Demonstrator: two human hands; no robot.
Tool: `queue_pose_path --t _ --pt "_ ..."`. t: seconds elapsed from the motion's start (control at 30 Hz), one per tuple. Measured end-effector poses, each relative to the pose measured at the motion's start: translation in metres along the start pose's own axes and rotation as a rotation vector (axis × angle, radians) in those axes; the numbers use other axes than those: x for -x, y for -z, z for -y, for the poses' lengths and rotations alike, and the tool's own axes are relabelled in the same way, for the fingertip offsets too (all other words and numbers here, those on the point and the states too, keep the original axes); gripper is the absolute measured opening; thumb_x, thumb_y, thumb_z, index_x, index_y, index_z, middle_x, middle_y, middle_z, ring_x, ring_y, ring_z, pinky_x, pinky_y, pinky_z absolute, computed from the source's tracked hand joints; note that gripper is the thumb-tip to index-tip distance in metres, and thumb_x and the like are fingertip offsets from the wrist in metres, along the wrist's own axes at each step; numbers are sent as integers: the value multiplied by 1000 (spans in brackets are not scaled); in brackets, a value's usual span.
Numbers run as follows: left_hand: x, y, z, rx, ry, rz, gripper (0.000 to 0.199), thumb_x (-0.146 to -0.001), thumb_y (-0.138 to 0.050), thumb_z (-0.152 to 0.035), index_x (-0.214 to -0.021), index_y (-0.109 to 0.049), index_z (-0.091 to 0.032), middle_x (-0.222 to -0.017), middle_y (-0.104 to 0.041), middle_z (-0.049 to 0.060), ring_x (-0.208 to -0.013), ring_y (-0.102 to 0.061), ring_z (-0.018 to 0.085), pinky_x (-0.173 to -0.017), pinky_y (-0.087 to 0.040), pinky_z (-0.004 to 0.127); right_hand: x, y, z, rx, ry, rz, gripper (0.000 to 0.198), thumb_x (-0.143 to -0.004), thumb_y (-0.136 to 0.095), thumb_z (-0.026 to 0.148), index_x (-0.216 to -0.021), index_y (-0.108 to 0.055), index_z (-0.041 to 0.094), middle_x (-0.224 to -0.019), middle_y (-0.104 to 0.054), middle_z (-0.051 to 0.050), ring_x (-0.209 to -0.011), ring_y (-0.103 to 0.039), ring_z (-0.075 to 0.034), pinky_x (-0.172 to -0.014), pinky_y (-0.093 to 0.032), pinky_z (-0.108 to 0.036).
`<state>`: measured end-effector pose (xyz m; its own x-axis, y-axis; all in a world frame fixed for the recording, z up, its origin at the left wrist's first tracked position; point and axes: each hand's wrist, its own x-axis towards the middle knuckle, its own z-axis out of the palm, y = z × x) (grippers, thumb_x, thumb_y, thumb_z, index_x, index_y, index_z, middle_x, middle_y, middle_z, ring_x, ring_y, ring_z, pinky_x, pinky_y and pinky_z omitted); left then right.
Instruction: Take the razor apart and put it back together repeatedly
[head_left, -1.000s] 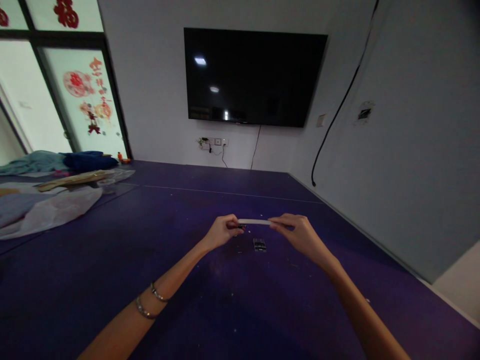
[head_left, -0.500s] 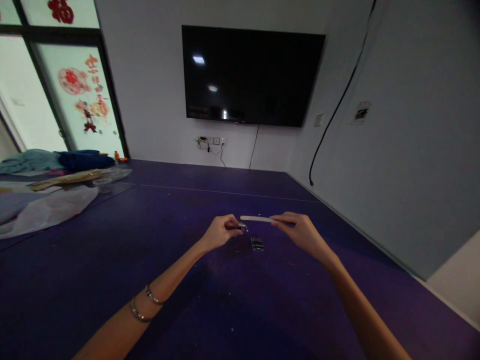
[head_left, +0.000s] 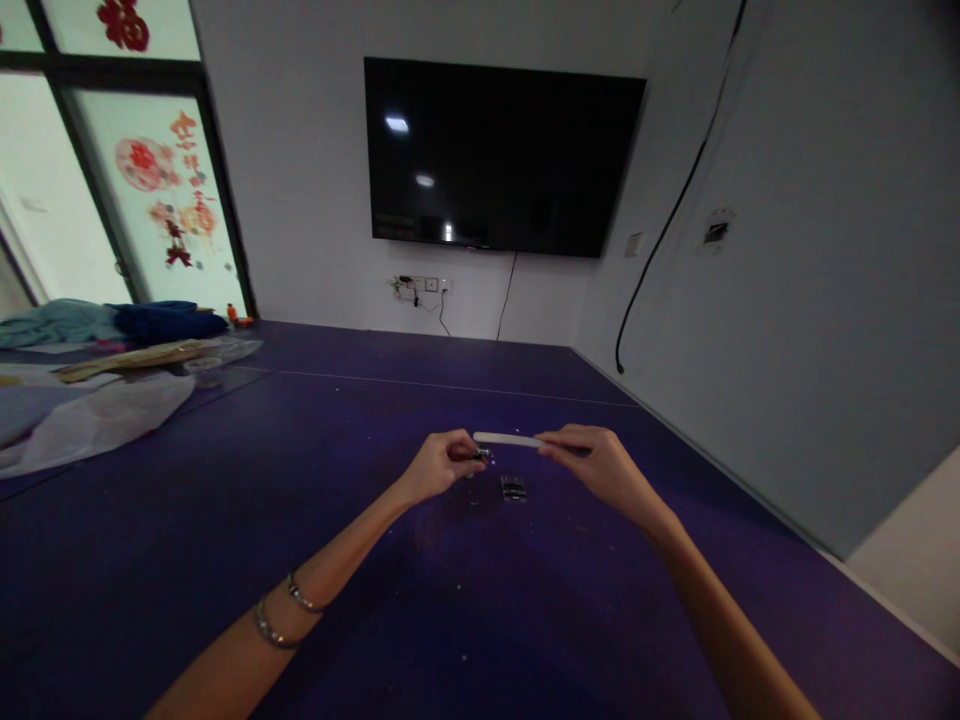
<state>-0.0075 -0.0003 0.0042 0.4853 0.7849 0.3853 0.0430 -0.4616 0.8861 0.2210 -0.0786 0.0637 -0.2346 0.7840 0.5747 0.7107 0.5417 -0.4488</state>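
My left hand (head_left: 448, 463) is closed in a pinch on a small dark-and-silver piece (head_left: 482, 455), mostly covered by the fingers and too small to name. My right hand (head_left: 589, 452) grips one end of a slim white stick (head_left: 506, 439) with rounded tip, between thumb and fingers. The stick lies nearly level, its free end by the left fingertips just above the small piece; whether they touch I cannot tell. On the purple surface (head_left: 450, 610) below, a small dark square item (head_left: 514, 488) with silvery details, resembling a circuit board, lies flat.
Clear plastic bags (head_left: 112, 425), a tan flat package (head_left: 142, 358) and folded blue cloth (head_left: 169, 320) lie at the left. A black cable (head_left: 667, 225) hangs down the right wall. A television (head_left: 502, 155) is mounted on the far wall.
The white stick and my right hand have shifted slightly left, bringing the stick's tip closer over my left fingertips. My left hand stays in nearly the same place.
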Motion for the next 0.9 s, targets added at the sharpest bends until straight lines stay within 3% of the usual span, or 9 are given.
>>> queue_pose_path --t 0.9 --pt "0 -3 -4 -34 -1 12 17 -63 -70 -20 -70 -55 -13 -67 -67 2 -60 -61 12 -59 -46 23 1 0 -5 -98 26 21 19 -78 -59 32 -90 -71 24 -82 -69 -5 -76 -62 -18 -71 -48 -30"
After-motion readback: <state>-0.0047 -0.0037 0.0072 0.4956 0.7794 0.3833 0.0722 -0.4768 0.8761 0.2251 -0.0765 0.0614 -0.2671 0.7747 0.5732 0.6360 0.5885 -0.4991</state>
